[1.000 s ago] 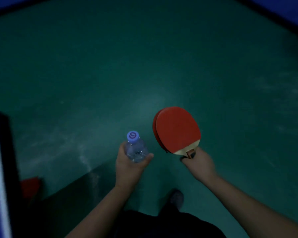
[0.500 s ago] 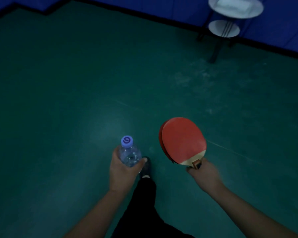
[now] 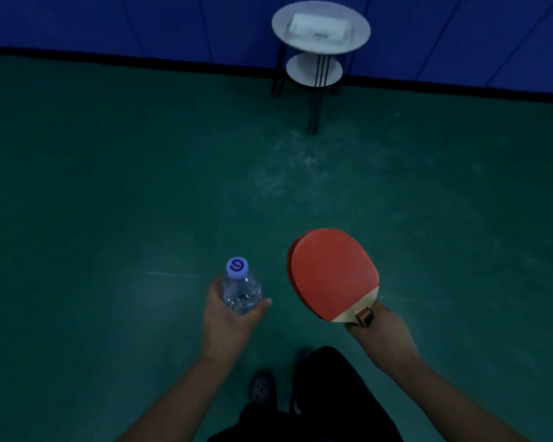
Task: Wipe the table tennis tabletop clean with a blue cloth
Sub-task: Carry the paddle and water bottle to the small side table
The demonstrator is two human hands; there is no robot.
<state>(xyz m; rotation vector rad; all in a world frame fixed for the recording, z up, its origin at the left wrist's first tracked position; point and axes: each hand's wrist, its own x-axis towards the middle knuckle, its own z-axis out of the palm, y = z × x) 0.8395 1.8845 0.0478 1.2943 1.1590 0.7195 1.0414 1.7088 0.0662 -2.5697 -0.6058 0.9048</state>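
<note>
My left hand [image 3: 229, 323] grips a clear plastic water bottle [image 3: 240, 290] with a purple-blue cap, held upright at lower centre. To its right, my right hand [image 3: 385, 334] holds red table tennis paddles [image 3: 332, 275] by the handle, their faces turned up; a second blade edge shows behind the front one. Neither the table tennis table nor a blue cloth is in view.
A small round two-tier white side table [image 3: 321, 27] on dark legs stands at the far wall, with a white folded item [image 3: 319, 27] on its top. Blue wall panels [image 3: 109, 20] run along the back. Green floor [image 3: 141, 170] lies between. My dark trousers and shoe [image 3: 262, 386] show below.
The view has swung away from the table tennis table's edge toward the blue wall, and the side table has come closer and more central. Both hands keep their holds.
</note>
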